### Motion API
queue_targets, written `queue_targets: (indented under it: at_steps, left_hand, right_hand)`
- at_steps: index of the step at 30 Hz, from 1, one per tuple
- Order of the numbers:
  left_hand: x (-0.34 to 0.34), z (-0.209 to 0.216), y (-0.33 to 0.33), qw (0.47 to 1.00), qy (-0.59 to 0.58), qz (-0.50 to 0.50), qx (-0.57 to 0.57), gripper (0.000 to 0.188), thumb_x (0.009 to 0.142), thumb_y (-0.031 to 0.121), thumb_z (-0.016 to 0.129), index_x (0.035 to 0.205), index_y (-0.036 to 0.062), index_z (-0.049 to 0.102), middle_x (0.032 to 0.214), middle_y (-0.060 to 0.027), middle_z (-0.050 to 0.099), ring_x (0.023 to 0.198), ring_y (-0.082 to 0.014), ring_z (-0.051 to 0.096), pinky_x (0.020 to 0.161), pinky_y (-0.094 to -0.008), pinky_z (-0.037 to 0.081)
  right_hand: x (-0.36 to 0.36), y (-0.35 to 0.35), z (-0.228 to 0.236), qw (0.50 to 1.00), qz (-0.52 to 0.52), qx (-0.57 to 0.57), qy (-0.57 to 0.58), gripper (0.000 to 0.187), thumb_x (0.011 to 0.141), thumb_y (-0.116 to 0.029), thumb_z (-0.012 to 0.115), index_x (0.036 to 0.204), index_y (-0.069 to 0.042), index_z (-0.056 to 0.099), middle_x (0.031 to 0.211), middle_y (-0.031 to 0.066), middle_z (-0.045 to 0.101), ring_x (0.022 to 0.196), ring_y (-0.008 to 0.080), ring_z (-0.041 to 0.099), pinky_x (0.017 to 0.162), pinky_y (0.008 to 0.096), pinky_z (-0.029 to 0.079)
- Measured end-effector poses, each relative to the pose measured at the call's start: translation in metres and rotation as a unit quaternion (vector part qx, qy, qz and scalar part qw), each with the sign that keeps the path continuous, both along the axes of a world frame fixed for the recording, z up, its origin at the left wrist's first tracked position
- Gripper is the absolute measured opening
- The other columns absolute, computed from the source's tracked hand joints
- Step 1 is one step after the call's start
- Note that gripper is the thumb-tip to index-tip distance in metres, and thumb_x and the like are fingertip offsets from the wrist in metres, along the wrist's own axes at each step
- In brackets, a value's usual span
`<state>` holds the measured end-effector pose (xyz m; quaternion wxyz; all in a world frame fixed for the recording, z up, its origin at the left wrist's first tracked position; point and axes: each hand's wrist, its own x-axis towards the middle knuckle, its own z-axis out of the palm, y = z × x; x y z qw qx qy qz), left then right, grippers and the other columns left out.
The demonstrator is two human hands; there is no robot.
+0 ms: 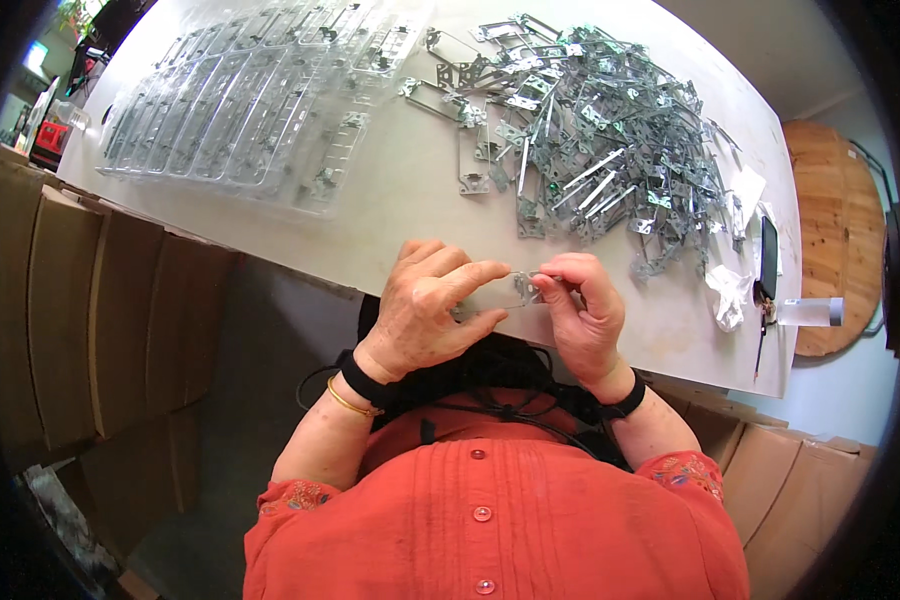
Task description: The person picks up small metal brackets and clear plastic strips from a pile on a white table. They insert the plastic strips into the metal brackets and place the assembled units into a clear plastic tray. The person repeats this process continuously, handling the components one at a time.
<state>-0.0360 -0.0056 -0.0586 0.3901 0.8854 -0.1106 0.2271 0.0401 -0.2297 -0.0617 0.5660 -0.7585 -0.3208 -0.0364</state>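
Observation:
Close to the table's front edge, both my hands work on a small thin metal frame bracket (521,290). My right hand (586,312) pinches its right end between thumb and forefinger. From the other side my left hand (422,305) reaches around it, with forefinger along the upper edge and thumb along the lower edge. The bracket's left end lies partly hidden behind the left hand's fingers. Farther off, to the right, spreads a large heap of similar metal brackets (610,130), some overlapping at odd angles.
Clear plastic trays (240,95) with bracket pieces in their slots cover the table's left part. On the right lie crumpled white tissue (730,297), a dark phone (767,257) and a clear cylinder (812,312). Cardboard boxes (65,310) line the left; a round wooden board (830,230) leans right.

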Motion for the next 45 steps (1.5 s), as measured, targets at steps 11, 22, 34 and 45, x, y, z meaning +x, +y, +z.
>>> queue_targets:
  at_steps: [11,22,34,45]
  left_hand:
    - [-0.002,0.006,-0.003,1.0,0.009,0.007,0.024,0.048,0.077,0.024,0.094,0.122,0.0156,0.079,0.087,-0.0041,0.065,0.085,-0.0263,0.061,0.086,-0.0406,0.045]
    - [-0.005,0.018,-0.026,0.995,0.009,0.056,0.087,0.044,0.082,0.022,0.089,0.122,0.0082,0.075,0.112,-0.0125,0.069,0.112,-0.0343,0.065,0.104,-0.0468,0.049]
    - [0.016,0.022,-0.046,0.986,-0.007,0.024,0.168,0.027,0.092,0.013,0.071,0.117,0.0063,0.064,0.101,-0.0129,0.061,0.093,-0.0331,0.065,0.083,-0.0444,0.051]
    - [0.012,0.041,-0.022,0.993,-0.049,0.102,0.036,0.04,0.084,0.007,0.081,0.12,0.0061,0.062,0.103,-0.0156,0.065,0.089,-0.0369,0.07,0.078,-0.0451,0.058]
  right_hand:
    - [-0.001,0.001,0.007,0.996,-0.004,-0.009,-0.084,0.016,0.101,-0.001,0.079,0.114,-0.003,0.07,0.106,0.0104,0.07,0.083,0.0171,0.066,0.074,0.0287,0.055]
    - [-0.006,-0.005,0.006,0.999,-0.028,-0.006,-0.015,0.008,0.104,-0.002,0.074,0.11,-0.002,0.069,0.1,0.0103,0.071,0.089,0.0212,0.068,0.084,0.0319,0.056]
    - [-0.003,-0.008,-0.006,0.997,0.027,0.063,0.026,0.005,0.109,-0.001,0.068,0.112,-0.002,0.064,0.107,0.0106,0.068,0.093,0.018,0.067,0.084,0.0308,0.056]
    - [-0.001,-0.014,-0.011,0.997,0.058,0.036,-0.021,0.006,0.113,-0.005,0.064,0.118,-0.003,0.06,0.114,0.009,0.064,0.101,0.0155,0.065,0.095,0.0313,0.054]
